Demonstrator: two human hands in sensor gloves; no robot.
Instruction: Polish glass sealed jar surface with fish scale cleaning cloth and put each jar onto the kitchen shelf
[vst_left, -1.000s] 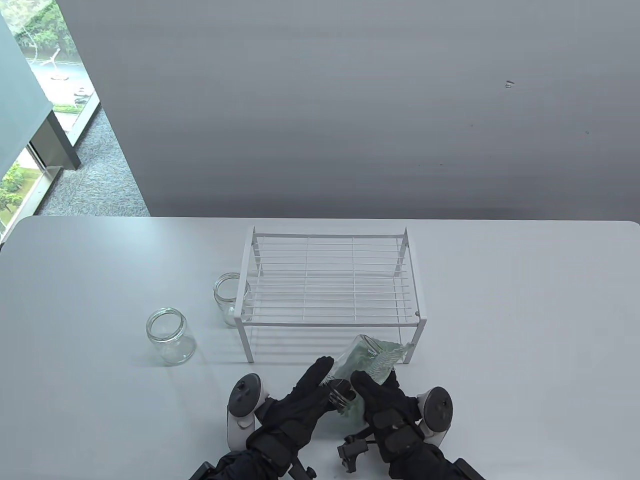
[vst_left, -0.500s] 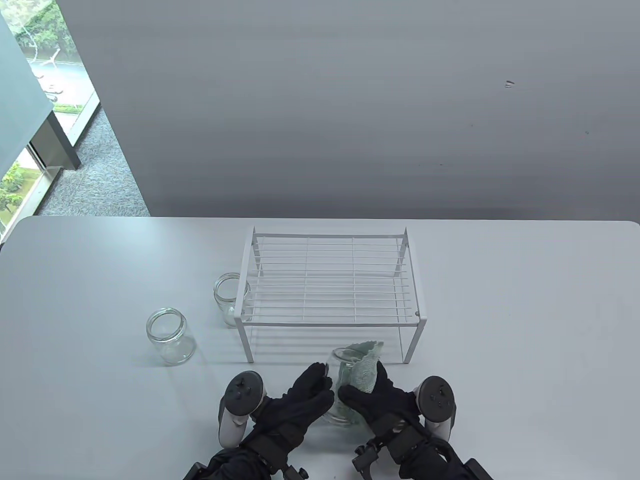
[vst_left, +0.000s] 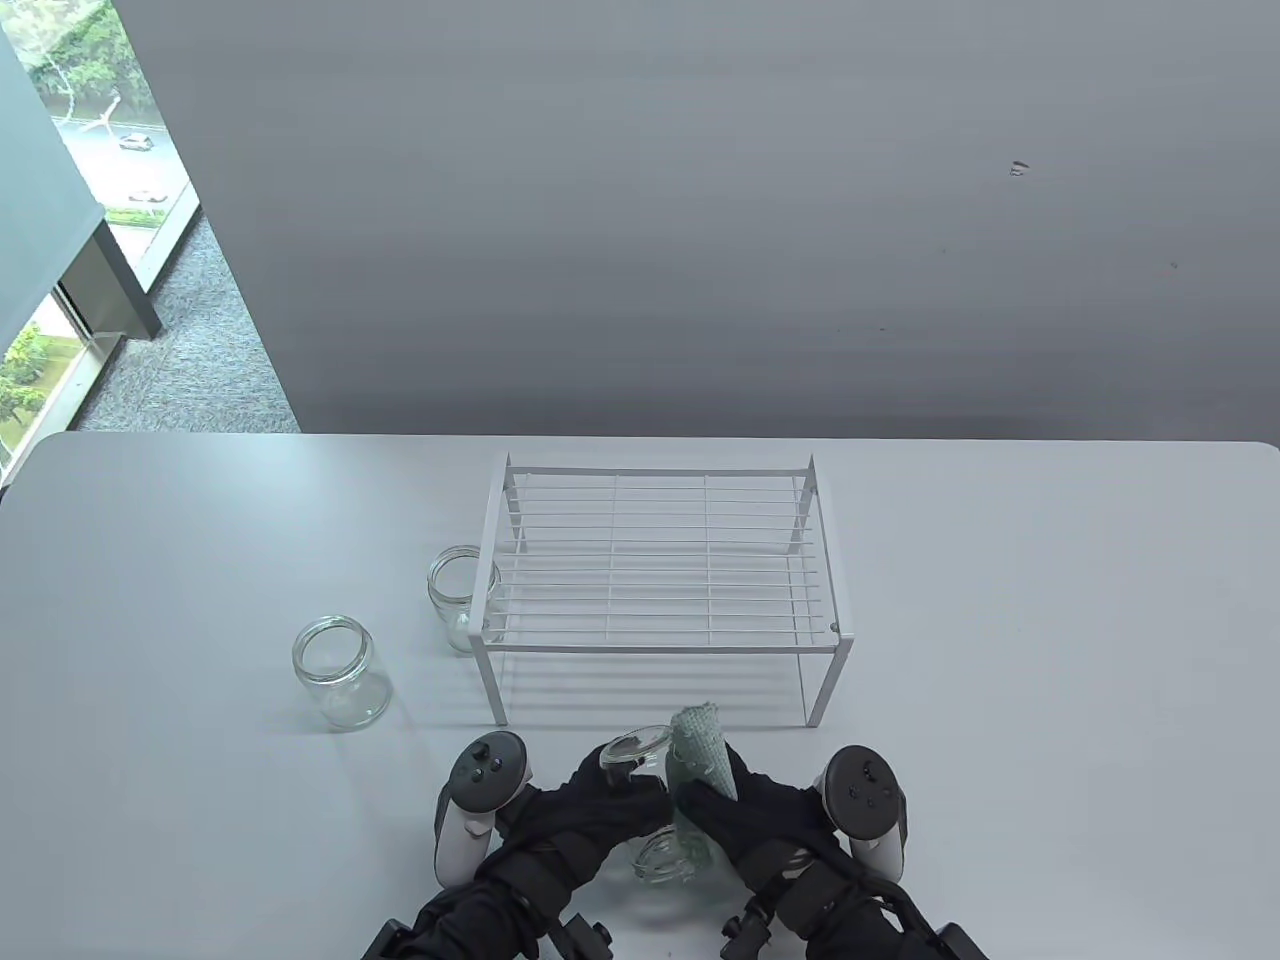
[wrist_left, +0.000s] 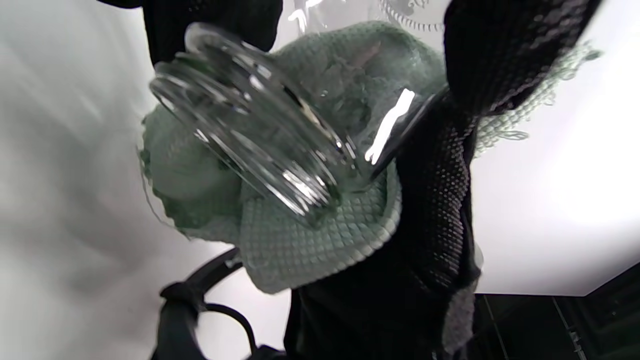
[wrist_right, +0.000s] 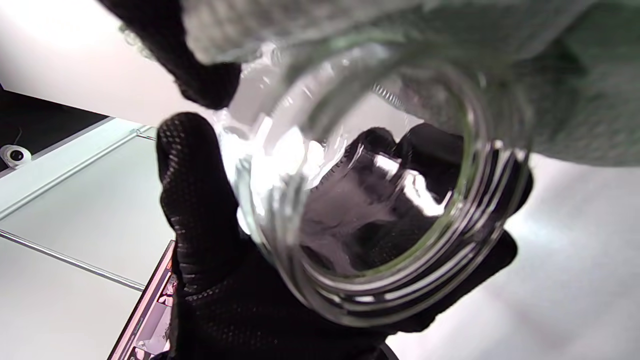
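Near the table's front edge, both gloved hands hold a clear glass jar (vst_left: 662, 862) in the air, tilted with one end pointing up and left. My left hand (vst_left: 625, 800) grips its left side with curled fingers. My right hand (vst_left: 715, 800) presses the pale green fish scale cloth (vst_left: 697, 745) against the jar's right side and holds it there. The left wrist view shows the threaded rim of the jar (wrist_left: 260, 145) with the cloth (wrist_left: 310, 240) bunched behind it. In the right wrist view I look into the jar (wrist_right: 390, 210), and the cloth (wrist_right: 550, 75) is draped over it.
The white wire kitchen shelf (vst_left: 660, 560) stands mid-table just beyond the hands, with nothing on its top. An open glass jar (vst_left: 462, 595) stands against its left leg. Another jar (vst_left: 340, 680) stands further left.
The jar leaned right towards the shelf's leg, came upright, and now tilts left, nearer the front edge. Both hands drew back with it, and the cloth shifted along its side.
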